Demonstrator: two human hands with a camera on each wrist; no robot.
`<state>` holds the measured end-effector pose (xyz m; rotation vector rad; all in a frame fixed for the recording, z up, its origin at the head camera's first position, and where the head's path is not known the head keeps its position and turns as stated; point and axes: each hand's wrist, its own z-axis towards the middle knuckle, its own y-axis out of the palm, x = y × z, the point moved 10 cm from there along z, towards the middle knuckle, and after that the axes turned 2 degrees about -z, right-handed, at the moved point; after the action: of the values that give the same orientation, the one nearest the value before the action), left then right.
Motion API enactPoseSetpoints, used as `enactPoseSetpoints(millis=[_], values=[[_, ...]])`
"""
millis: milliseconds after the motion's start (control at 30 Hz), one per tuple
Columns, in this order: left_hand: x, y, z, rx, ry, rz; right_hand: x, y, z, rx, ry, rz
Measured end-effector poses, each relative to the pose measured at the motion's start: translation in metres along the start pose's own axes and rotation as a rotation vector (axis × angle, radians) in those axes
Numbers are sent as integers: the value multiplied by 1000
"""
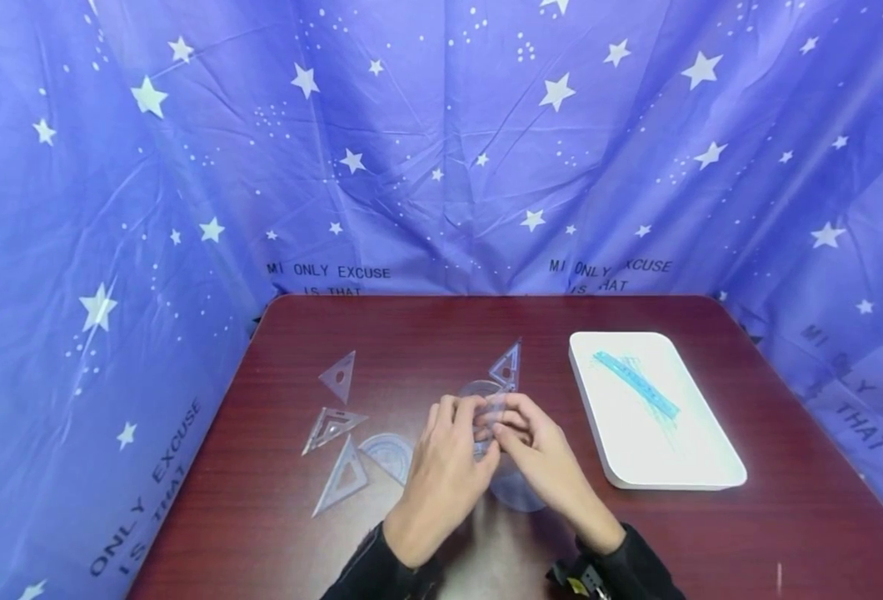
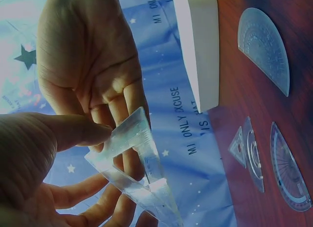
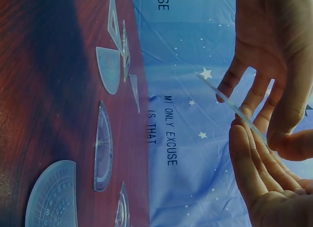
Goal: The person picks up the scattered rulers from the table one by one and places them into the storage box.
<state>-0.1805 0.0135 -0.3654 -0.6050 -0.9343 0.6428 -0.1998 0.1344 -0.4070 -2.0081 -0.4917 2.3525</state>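
A clear plastic set square [image 2: 146, 161] is held up between my two hands above the table. My left hand [image 1: 445, 462] grips it, with the thumb on its face and the fingers spread behind in the left wrist view. My right hand [image 1: 550, 462] holds it from the other side, fingertips and thumb at its edge. In the right wrist view the set square [image 3: 234, 107] appears nearly edge-on. Beneath the hands lie clear protractors [image 1: 516, 490], partly covered in the head view. Another small set square [image 1: 507, 367] lies just beyond them.
Left of the hands lie several clear set squares [image 1: 341, 479] and a protractor [image 1: 387, 456]. A white tray [image 1: 681, 458] stands at the right, with a blue ruler [image 1: 636, 385] lying slantwise on it. A star-patterned blue curtain [image 1: 441, 167] surrounds the dark red table [image 1: 411, 325].
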Motion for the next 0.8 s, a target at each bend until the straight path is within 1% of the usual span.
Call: enactPoseSetpoints(millis=[233,367,467,633,733,800], values=[[1,-2,-2,4,9,-17,1,-4,1,0,-31,20],[-2,-2,-3,-3,-2,-37,3,-11,2,9,-42,-19],[-10,0,-5,-29,-48,-33,0,-20,3,26,-72,-76],[-30,8,-11,-114,-149,-11,-9,-41,5,58,-133,-150],[-41,13,-16,-158,-177,-4,-13,-58,7,91,-129,-220],[-47,15,-20,-177,-192,0,-15,-71,10,111,-122,-291]])
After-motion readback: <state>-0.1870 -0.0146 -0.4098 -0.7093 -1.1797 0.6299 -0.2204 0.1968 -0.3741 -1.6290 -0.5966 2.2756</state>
